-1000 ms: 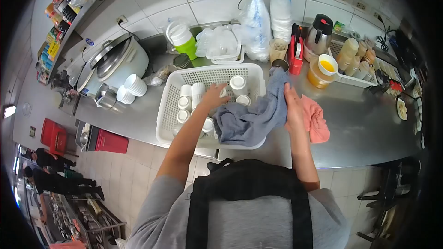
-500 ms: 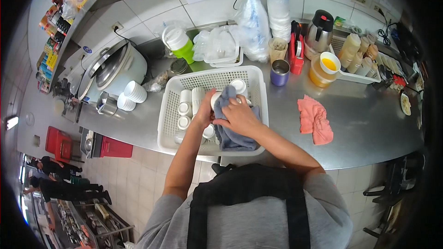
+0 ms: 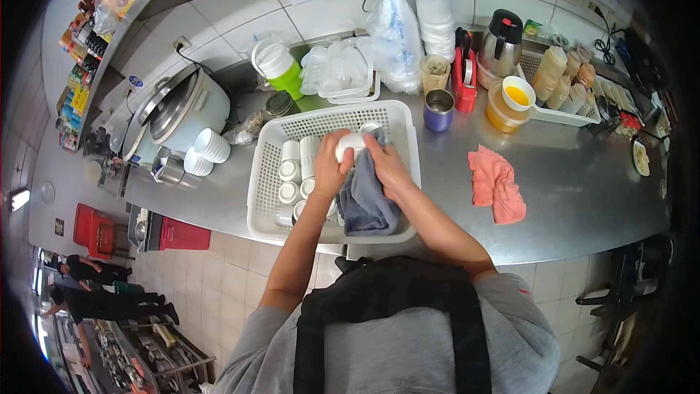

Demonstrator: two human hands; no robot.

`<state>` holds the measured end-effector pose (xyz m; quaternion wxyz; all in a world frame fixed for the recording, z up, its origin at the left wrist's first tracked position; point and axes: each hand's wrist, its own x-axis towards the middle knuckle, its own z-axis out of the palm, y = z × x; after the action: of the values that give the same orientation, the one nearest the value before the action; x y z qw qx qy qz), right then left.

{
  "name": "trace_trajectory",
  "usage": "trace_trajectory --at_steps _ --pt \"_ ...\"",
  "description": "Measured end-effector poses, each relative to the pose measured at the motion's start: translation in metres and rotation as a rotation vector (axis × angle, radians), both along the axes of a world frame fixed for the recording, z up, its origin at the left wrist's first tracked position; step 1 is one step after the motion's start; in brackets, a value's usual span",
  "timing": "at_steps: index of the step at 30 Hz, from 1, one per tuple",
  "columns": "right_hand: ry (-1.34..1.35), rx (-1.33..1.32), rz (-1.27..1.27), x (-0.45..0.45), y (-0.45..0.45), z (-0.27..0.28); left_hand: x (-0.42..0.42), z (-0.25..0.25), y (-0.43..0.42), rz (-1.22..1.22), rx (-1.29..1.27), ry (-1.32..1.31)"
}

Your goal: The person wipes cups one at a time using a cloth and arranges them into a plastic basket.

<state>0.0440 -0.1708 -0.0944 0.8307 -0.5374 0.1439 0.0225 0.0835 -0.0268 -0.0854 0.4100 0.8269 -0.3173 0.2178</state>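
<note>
At centre frame, white cylindrical containers [image 3: 289,170] are sitting in a perforated white plastic basket [image 3: 328,122]; right of these, the left hand [image 3: 332,168] is gripping a rounded white container [image 3: 350,146], which is resting between both hands; a grey-blue fabric cloth [image 3: 372,201] is hanging from the clasping right hand [image 3: 388,166]; wiping is apparently forming this step, probably calling next for steady turning

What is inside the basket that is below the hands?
White cups show in the basket. What lies beneath the grey cloth, left hand and right hand cannot be seen.
</note>
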Motion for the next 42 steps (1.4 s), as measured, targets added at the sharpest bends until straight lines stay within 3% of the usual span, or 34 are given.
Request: trace_trajectory --at_steps 3,5,7,9,12,14,18,21,22,25,29,32,34,36,39,40,42 --pt "-0.046 -0.681 -0.093 -0.029 -0.054 0.031 0.019 -0.018 -0.001 0.232 -0.096 0.007" --pt "0.044 -0.502 -0.132 -0.053 -0.092 0.038 0.032 -0.027 0.004 0.366 -0.048 0.161" --pt "0.177 -0.590 -0.380 -0.074 -0.115 0.041 0.037 -0.033 0.011 0.484 0.157 0.364" --pt "-0.101 0.051 -0.210 -0.089 -0.151 0.037 0.049 -0.059 0.018 0.432 0.370 0.391" --pt "-0.274 0.287 -0.319 -0.116 -0.168 0.088 0.051 -0.085 0.022 0.384 0.550 0.354" --pt "-0.439 0.449 -0.342 -0.126 -0.180 0.103 0.043 -0.082 0.022 0.395 0.515 0.302" --pt "-0.695 0.502 -0.430 -0.139 -0.194 0.119 0.021 -0.046 0.019 0.362 0.433 0.105" --pt "-0.837 0.574 -0.396 -0.142 -0.194 0.136 -0.004 -0.037 0.025 -0.040 0.339 0.443" --pt "-0.861 0.606 -0.341 -0.141 -0.186 0.141 -0.017 -0.034 0.024 -0.127 0.483 0.281" --pt "-0.868 0.747 -0.130 -0.132 -0.145 0.151 -0.040 -0.054 0.023 -0.069 0.662 0.251" --pt "-0.735 0.928 0.074 -0.113 -0.100 0.152 -0.023 -0.074 0.033 -0.006 0.410 0.365" --pt "-0.493 0.937 0.011 -0.087 -0.090 0.118 -0.026 -0.021 0.026 0.097 -0.445 0.939" --pt "-0.322 0.730 -0.071 -0.069 -0.080 0.075 -0.025 0.002 0.031 -0.079 -0.711 1.123" --pt "-0.299 0.314 -0.088 -0.060 -0.063 0.054 -0.030 0.019 0.027 -0.145 -0.881 1.207" --pt "-0.523 -0.588 -0.016 -0.066 -0.006 0.051 -0.031 0.006 0.036 -0.457 -0.909 1.409" --pt "-0.649 -0.858 -0.020 -0.065 0.003 0.046 -0.046 0.026 0.015 -0.036 -0.889 1.346" --pt "-1.060 -1.326 0.020 -0.059 0.010 0.033 -0.053 0.033 0.008 0.053 -0.806 1.250"
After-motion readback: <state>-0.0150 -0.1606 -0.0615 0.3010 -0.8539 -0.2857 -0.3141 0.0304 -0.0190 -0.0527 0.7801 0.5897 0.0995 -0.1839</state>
